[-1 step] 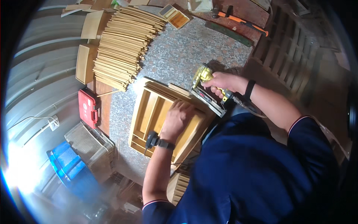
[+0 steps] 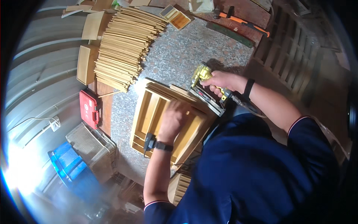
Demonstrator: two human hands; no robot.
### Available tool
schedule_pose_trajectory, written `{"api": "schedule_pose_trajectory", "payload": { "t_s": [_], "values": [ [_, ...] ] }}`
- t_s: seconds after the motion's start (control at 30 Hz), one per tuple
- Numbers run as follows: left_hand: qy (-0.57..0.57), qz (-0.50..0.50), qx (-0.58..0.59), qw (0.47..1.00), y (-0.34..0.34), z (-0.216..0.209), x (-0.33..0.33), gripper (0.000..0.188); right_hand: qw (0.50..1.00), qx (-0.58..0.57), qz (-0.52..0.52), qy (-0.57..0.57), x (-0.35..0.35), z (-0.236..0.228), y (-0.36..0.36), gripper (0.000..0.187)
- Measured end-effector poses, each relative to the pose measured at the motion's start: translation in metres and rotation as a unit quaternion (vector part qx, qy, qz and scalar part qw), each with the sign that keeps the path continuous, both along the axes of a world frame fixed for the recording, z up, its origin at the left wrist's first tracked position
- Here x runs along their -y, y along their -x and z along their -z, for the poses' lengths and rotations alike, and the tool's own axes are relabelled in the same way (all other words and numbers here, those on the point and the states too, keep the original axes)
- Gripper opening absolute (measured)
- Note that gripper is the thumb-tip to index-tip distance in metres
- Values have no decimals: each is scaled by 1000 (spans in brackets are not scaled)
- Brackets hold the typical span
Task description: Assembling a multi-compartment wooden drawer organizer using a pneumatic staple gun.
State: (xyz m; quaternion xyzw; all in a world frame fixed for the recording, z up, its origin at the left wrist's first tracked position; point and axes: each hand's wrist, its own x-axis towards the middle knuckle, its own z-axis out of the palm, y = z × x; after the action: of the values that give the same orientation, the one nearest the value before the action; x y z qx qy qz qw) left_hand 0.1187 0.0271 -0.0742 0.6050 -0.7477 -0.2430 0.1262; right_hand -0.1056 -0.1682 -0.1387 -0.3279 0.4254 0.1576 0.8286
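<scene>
A wooden drawer tray with several compartments [image 2: 137,118] lies on the speckled stone worktop. Over its inside is my left hand [image 2: 172,121], smeared by motion, with its fingers bent downward near a divider; whether they grip anything I cannot make out. A dark device is strapped at that wrist. My right hand [image 2: 223,81] is wrapped around the handle of a yellow air nail gun [image 2: 201,74]. The gun's long metal magazine slants beside the tray's right far corner, and a hose runs from its handle. Loose wooden strips [image 2: 178,89] lie along the tray's far side.
A large stack of thin wooden strips [image 2: 121,48] covers the far left of the worktop [image 2: 179,48]. A small wooden box [image 2: 176,17] and a hammer with an orange handle [image 2: 244,21] lie at the back. Left are a red case [image 2: 89,109] and a blue crate [image 2: 71,164].
My left hand has shifted slightly left and back toward me over the tray, and is now blurred. The right hand still holds the nail gun in about the same place.
</scene>
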Motion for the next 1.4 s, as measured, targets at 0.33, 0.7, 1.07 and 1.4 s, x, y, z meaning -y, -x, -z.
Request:
{"api": "schedule_pose_trajectory", "payload": {
  "t_s": [0.33, 0.7, 1.07, 1.4],
  "values": [
    [-90, -98, 185, 974, -137, -1, 50, 34, 996, 82, -22, 1, 20, 4, -113, 28],
    [-90, -132, 130, 979, -149, 16, 54, 17, 995, 89, -27, -41, 21, 19, -148, 29],
    [-88, -147, 105, 980, -150, 18, 52, 14, 992, 97, -22, -83, 22, 27, -152, 27],
    [-56, -118, 86, 988, -154, 20, 50, 18, 995, 57, -53, -63, 1, 12, -75, 26]
  ]
}}
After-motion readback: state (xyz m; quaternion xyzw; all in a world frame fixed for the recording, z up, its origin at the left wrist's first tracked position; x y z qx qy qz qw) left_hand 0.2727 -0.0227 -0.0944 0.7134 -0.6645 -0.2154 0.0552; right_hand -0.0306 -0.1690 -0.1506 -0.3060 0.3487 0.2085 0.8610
